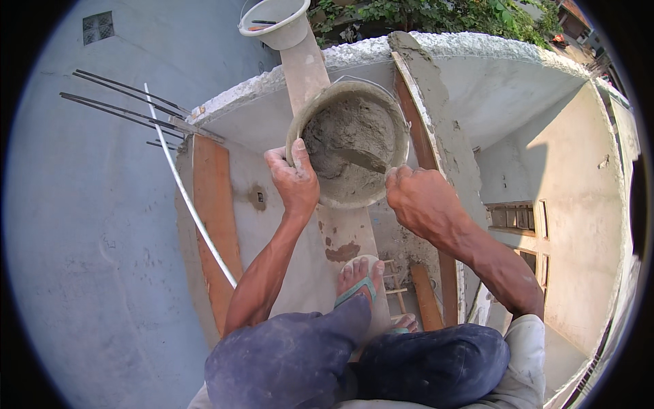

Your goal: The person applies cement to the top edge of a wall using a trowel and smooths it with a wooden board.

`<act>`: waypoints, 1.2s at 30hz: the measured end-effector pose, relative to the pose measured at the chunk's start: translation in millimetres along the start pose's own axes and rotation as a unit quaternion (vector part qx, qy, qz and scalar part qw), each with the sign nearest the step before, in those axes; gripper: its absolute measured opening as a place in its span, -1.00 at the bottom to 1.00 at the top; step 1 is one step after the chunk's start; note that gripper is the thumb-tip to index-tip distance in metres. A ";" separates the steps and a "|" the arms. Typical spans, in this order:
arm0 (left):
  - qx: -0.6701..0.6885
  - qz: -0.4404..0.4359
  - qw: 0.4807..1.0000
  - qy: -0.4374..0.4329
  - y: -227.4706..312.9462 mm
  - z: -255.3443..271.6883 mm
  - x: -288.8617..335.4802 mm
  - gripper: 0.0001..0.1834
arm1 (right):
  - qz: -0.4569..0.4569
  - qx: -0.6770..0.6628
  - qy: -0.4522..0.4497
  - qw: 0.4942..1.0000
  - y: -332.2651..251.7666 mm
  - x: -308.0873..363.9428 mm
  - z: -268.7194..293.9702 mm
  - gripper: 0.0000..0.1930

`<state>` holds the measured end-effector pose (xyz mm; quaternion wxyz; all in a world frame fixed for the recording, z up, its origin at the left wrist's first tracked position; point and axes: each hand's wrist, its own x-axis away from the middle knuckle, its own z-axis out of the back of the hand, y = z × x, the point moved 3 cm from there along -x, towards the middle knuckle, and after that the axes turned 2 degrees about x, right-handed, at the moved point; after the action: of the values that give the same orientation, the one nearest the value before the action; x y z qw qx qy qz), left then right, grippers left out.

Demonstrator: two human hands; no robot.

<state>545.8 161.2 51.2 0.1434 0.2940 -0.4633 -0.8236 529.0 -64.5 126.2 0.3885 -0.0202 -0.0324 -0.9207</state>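
Note:
A bucket [298, 129] of wet grey mortar [364, 129] stands on the narrow plank in front of my feet. My left hand [295, 176] grips its left rim, the thumb over the edge and the fingers around the outside. At the lower right of the rim, my right hand [417, 194] is closed round the handle of a trowel. The trowel's blade [361, 159] lies in the mortar, pointing left, partly sunk in it. Its handle is mostly hidden inside my fist.
I squat on a plank [305, 75] high between walls. A second white bucket [283, 31] stands at its far end. Rebar [126, 102] sticks out at the left beside a white pipe [187, 194]. A mortar-topped wall with formwork boards [417, 112] runs along the right. Below is a wooden ladder [395, 286].

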 end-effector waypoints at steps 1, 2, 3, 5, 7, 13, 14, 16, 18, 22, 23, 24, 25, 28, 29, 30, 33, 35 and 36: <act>-0.008 -0.003 1.000 0.001 -0.1 4.9 -1.3 -0.52 | 0.011 -0.038 -0.003 0.999 -5.4 -2.1 3.1 -0.86; -0.015 -0.005 1.000 0.002 0.1 8.6 -2.2 -0.52 | 0.021 -0.074 -0.007 0.997 -10.2 -3.9 6.1 -0.86; -0.020 -0.008 1.000 0.002 0.1 12.1 -3.2 -0.52 | 0.030 -0.111 -0.012 0.993 -14.1 -5.9 6.7 -0.86; -0.019 0.011 1.000 -0.012 -1.4 19.4 -5.5 -0.53 | 0.015 -0.167 -0.048 0.985 -15.7 -16.3 -4.5 -0.83; -0.009 0.010 1.000 -0.023 4.1 8.0 -3.2 -0.54 | -0.007 -0.210 -0.086 0.974 1.2 -17.1 -13.4 -0.79; -0.018 -0.023 0.999 -0.024 0.6 7.4 -7.5 -0.50 | -0.031 -0.477 -0.086 0.874 45.9 -9.7 -50.4 -0.72; -0.024 -0.027 0.999 -0.019 -3.3 8.8 -8.6 -0.48 | -0.058 -0.549 -0.118 0.825 47.3 -6.9 -54.1 -0.73; -0.052 -0.003 0.998 -0.017 -10.8 9.2 -9.8 -0.47 | -0.111 -0.646 -0.141 0.742 54.1 10.0 -62.1 -0.72; -0.062 0.022 0.998 -0.016 -21.3 12.4 -20.1 -0.45 | -0.152 -0.704 -0.121 0.683 51.5 28.0 -69.2 -0.72; -0.017 0.133 0.991 -0.010 -60.1 29.9 -54.1 -0.41 | -0.248 -0.775 0.012 0.582 65.6 70.4 -89.5 -0.71; -0.002 0.176 0.984 -0.009 -70.4 28.3 -56.2 -0.40 | -0.276 -0.770 0.046 0.574 74.1 80.8 -98.0 -0.70; 0.041 0.203 0.978 -0.011 -78.9 27.9 -53.7 -0.40 | -0.302 -0.763 0.079 0.566 82.4 89.6 -106.0 -0.69; 0.080 0.222 0.972 -0.009 -78.7 34.5 -54.8 -0.40 | -0.336 -0.724 0.114 0.592 91.9 93.8 -112.6 -0.68; 0.124 0.252 0.959 -0.014 -82.3 27.5 -53.1 -0.39 | -0.441 -0.565 0.197 0.669 127.4 104.4 -136.8 -0.64; 0.126 0.259 0.957 -0.019 -84.9 22.3 -48.6 -0.40 | -0.473 -0.497 0.211 0.696 142.3 106.7 -151.6 -0.63; 0.114 0.263 0.958 -0.016 -84.5 24.4 -48.3 -0.40 | -0.496 -0.433 0.225 0.718 153.7 102.0 -167.2 -0.62; 0.106 0.261 0.960 -0.006 -79.4 25.9 -52.8 -0.40 | -0.510 -0.226 0.203 0.805 175.7 72.4 -215.4 -0.67; 0.125 0.256 0.959 -0.005 -82.0 24.7 -51.4 -0.40 | -0.515 -0.205 0.124 0.823 180.3 59.3 -221.9 -0.66; 0.154 0.244 0.957 -0.020 -84.8 21.6 -50.5 -0.41 | -0.515 -0.192 0.083 0.831 182.1 56.8 -224.3 -0.65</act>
<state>575.2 246.4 5.7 0.2841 0.1737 -0.6449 -0.6879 617.1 -248.7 -85.8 -0.1527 0.0016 0.1718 -0.9732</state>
